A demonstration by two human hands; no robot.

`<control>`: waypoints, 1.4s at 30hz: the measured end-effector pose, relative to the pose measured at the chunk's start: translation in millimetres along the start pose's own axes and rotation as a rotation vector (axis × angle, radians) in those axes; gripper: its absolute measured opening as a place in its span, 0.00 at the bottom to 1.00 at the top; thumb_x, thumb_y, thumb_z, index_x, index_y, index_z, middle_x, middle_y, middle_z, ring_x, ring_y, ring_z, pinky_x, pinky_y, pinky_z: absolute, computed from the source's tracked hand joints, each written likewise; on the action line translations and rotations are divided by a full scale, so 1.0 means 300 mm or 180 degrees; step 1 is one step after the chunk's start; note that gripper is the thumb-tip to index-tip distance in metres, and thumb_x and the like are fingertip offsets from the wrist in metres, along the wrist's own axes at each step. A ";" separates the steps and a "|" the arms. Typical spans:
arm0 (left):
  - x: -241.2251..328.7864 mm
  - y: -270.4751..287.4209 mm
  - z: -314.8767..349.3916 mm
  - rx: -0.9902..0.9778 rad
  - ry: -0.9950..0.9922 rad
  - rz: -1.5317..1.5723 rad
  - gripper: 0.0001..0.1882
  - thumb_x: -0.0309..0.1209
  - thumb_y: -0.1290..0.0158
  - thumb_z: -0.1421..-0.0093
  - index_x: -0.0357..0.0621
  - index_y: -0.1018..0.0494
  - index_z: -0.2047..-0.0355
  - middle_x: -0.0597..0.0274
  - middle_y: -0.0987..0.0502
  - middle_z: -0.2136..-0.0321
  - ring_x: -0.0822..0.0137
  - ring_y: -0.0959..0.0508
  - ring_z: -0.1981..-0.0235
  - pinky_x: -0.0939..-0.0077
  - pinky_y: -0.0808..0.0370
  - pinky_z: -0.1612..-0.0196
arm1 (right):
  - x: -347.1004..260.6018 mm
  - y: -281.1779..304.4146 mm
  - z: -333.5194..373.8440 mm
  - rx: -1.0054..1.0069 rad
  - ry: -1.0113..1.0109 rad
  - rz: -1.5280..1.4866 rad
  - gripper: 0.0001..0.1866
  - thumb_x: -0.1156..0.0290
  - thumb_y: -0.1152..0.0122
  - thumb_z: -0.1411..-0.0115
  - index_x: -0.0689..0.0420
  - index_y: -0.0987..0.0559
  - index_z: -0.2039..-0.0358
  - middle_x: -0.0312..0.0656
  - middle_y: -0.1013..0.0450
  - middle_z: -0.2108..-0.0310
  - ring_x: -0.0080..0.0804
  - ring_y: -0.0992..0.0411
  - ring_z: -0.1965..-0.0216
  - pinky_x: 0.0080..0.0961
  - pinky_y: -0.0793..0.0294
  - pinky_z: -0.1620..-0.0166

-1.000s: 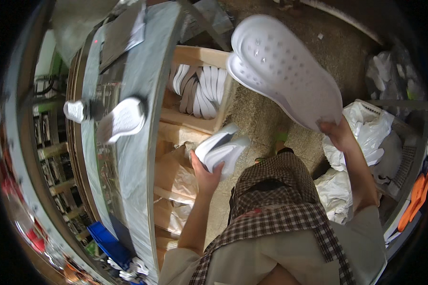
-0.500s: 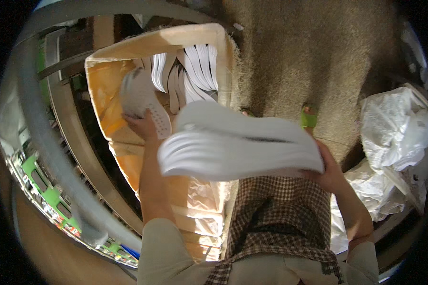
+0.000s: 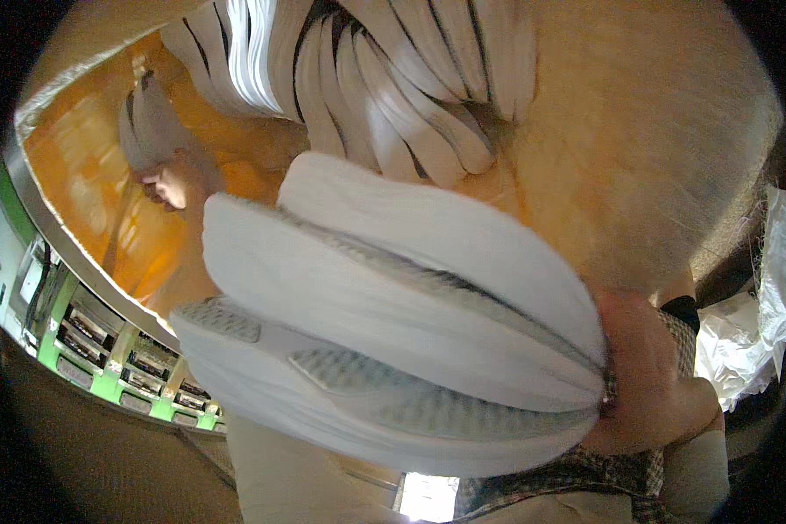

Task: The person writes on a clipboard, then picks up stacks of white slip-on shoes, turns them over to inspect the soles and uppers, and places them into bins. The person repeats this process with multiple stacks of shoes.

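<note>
A fanned stack of white shoe soles point(image 3: 393, 288) spreads across the middle, some with textured patches on one face. At its right end my right hand point(image 3: 646, 371) is closed around the soles. Deep in the cloth-lined bin point(image 3: 70, 166), at the left, my left hand point(image 3: 170, 182) is closed around the lower end of a few more soles point(image 3: 153, 127). Beyond the held stack, many white soles point(image 3: 367, 87) stand on edge, packed in rows. The stack hides most of my left forearm.
The bin's pale rim point(image 3: 87, 65) curves along the left. Past it runs a machine with green frames point(image 3: 109, 384). White plastic bags point(image 3: 747, 332) lie at the right. My checked apron point(image 3: 576, 476) shows below the stack.
I have leaned closer over the bin, so the packed soles look larger. The stack in my right hand has fanned apart. My left hand has gone deeper beside the bin's left wall with its soles.
</note>
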State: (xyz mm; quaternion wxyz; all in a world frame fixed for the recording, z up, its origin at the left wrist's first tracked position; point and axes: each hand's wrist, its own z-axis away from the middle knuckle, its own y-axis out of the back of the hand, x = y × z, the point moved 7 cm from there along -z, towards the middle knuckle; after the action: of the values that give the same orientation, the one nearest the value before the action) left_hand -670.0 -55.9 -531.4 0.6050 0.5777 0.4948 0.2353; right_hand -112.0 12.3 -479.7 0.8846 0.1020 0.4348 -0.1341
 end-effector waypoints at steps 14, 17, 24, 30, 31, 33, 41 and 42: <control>0.133 0.221 0.094 -0.1391 -0.1508 0.2588 0.42 0.43 0.47 0.43 0.38 0.54 0.36 0.50 0.45 0.38 0.58 0.46 0.36 0.66 0.51 0.35 | -0.099 0.002 -0.152 0.0748 0.0561 0.1111 0.40 0.72 0.36 0.59 0.68 0.41 0.44 0.58 0.33 0.54 0.53 0.31 0.59 0.42 0.32 0.55; 0.383 0.430 0.530 -0.1968 -0.3216 0.2368 0.48 0.44 0.40 0.52 0.40 0.52 0.37 0.48 0.48 0.37 0.53 0.48 0.35 0.58 0.53 0.35 | -0.102 -0.021 -0.216 0.0830 0.0636 0.1137 0.40 0.75 0.39 0.61 0.71 0.40 0.45 0.58 0.33 0.54 0.53 0.33 0.61 0.42 0.32 0.57; 0.667 0.510 0.929 -0.2936 -0.4495 0.1291 0.52 0.36 0.33 0.64 0.62 0.46 0.38 0.48 0.45 0.39 0.46 0.45 0.37 0.39 0.42 0.45 | -0.112 -0.026 -0.236 0.0906 0.0929 0.1150 0.36 0.78 0.42 0.60 0.73 0.39 0.48 0.57 0.33 0.54 0.50 0.33 0.59 0.37 0.30 0.57; 0.695 0.522 0.947 -0.2803 -0.5081 0.1264 0.50 0.31 0.34 0.64 0.53 0.45 0.39 0.53 0.38 0.45 0.49 0.39 0.42 0.49 0.35 0.48 | -0.098 -0.011 -0.237 0.0723 0.0992 0.1197 0.37 0.77 0.40 0.61 0.72 0.39 0.47 0.57 0.34 0.53 0.50 0.34 0.57 0.36 0.30 0.55; 0.696 0.525 0.949 -0.2845 -0.5081 0.1260 0.50 0.31 0.34 0.64 0.51 0.45 0.39 0.53 0.38 0.46 0.50 0.38 0.42 0.52 0.35 0.47 | -0.092 -0.009 -0.238 0.0603 0.0968 0.1099 0.37 0.75 0.39 0.60 0.72 0.39 0.47 0.58 0.34 0.52 0.51 0.34 0.56 0.36 0.30 0.54; 0.674 0.494 0.912 -0.3363 -0.4252 0.1121 0.48 0.29 0.35 0.63 0.47 0.45 0.40 0.52 0.37 0.48 0.50 0.36 0.44 0.58 0.35 0.46 | -0.109 0.013 -0.229 0.0677 0.1244 0.0942 0.36 0.72 0.37 0.59 0.70 0.37 0.48 0.57 0.34 0.51 0.52 0.34 0.54 0.37 0.31 0.52; 0.365 0.678 0.381 -0.0658 -0.3200 0.0029 0.40 0.32 0.42 0.51 0.42 0.47 0.39 0.41 0.36 0.49 0.44 0.34 0.48 0.61 0.36 0.45 | -0.095 0.211 -0.102 0.1995 0.2089 0.0802 0.25 0.63 0.34 0.56 0.57 0.26 0.57 0.49 0.33 0.48 0.49 0.37 0.45 0.48 0.41 0.44; 0.337 0.642 0.236 -0.0707 -0.2686 -0.0246 0.38 0.32 0.44 0.49 0.41 0.47 0.39 0.41 0.35 0.48 0.45 0.33 0.48 0.61 0.36 0.44 | -0.088 0.201 -0.108 0.1956 0.2041 0.1082 0.23 0.62 0.34 0.56 0.57 0.25 0.58 0.47 0.33 0.49 0.48 0.37 0.45 0.49 0.43 0.43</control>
State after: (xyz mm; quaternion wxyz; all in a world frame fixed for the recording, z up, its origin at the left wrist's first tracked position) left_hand -512.5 40.5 -396.0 0.8210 0.5357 0.1973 0.0077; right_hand -131.8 82.7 -474.3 0.6441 0.4649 0.6033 -0.0716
